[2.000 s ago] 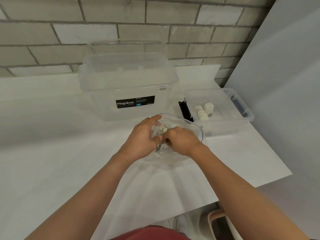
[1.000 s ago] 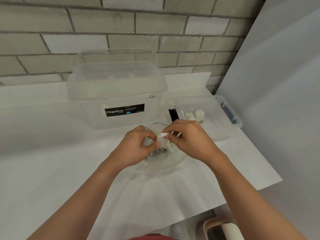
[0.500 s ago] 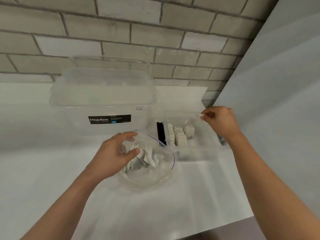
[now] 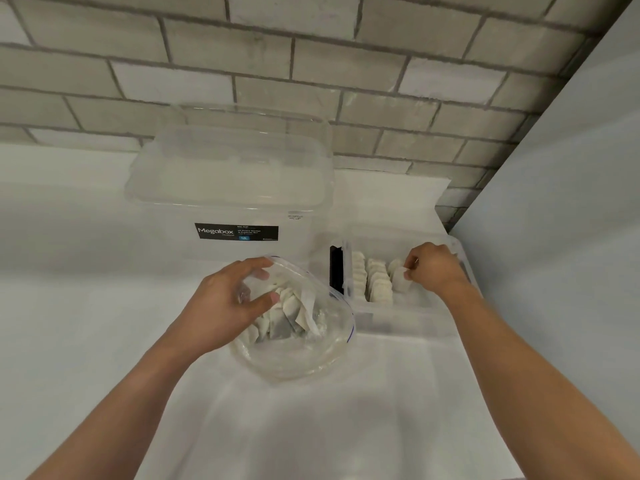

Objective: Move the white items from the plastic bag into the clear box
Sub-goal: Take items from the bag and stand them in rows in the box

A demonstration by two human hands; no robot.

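A clear plastic bag [image 4: 304,355] sits open on the white table, with several white sachets [image 4: 287,313] inside. My left hand [image 4: 228,303] grips the bag's left rim. To the right stands a small clear box [image 4: 391,320] holding rows of white sachets [image 4: 375,284]. My right hand [image 4: 434,266] is down inside that box and pinches one white sachet [image 4: 400,280] beside the right-hand row.
A large clear lidded Megabox tub [image 4: 228,188] stands behind the bag. A black object [image 4: 336,273] sits between the tub and the small box. A brick wall runs along the back, a grey panel [image 4: 561,237] closes the right side.
My right hand took a white sachet from the bag, carried it right and lowered it into the small box. My left hand stayed on the bag's rim.
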